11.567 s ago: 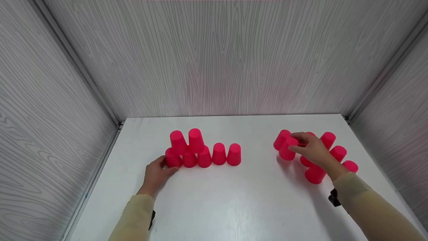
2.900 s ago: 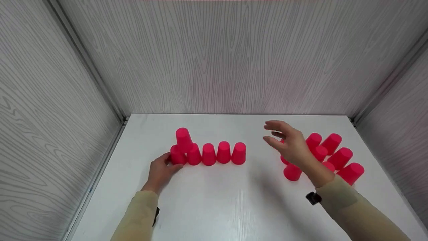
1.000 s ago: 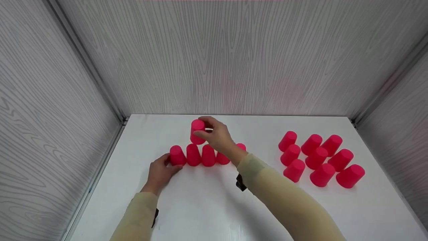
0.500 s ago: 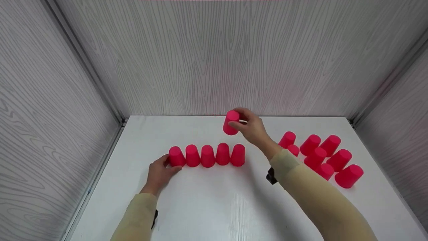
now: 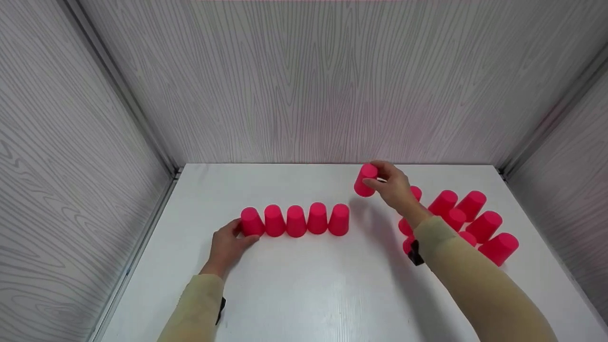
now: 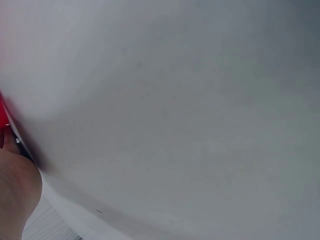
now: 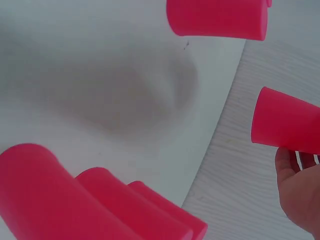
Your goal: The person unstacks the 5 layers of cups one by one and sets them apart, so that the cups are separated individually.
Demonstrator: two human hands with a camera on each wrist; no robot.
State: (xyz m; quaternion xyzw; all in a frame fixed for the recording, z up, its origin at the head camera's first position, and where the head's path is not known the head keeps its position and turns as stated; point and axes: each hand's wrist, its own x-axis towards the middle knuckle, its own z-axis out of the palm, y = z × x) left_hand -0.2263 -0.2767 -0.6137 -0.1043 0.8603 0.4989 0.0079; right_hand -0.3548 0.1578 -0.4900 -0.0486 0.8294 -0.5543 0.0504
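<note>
My right hand [image 5: 394,187] holds an upside-down bright pink plastic cup [image 5: 365,183] by its side, in the air above the back of the white table. In the right wrist view that held cup [image 7: 287,122] sits at the right edge, with the fingers beneath it. My left hand [image 5: 229,244] grips the leftmost cup [image 5: 251,222] of a straight row, thumb in front and fingers behind. The row's rightmost cup [image 5: 338,221] stands left of the raised cup. In the left wrist view, only part of the left hand [image 6: 17,192] shows.
Several more upside-down pink cups [image 5: 498,249] stand grouped on the right, partly hidden by my right arm. Grey wood-patterned panels [image 5: 304,85] enclose the white table [image 5: 294,294] at the back and sides.
The upper cups seen earlier on the row are gone from it. My right hand lifted the last one off and carried it right. My left hand stays at the leftmost cup.
</note>
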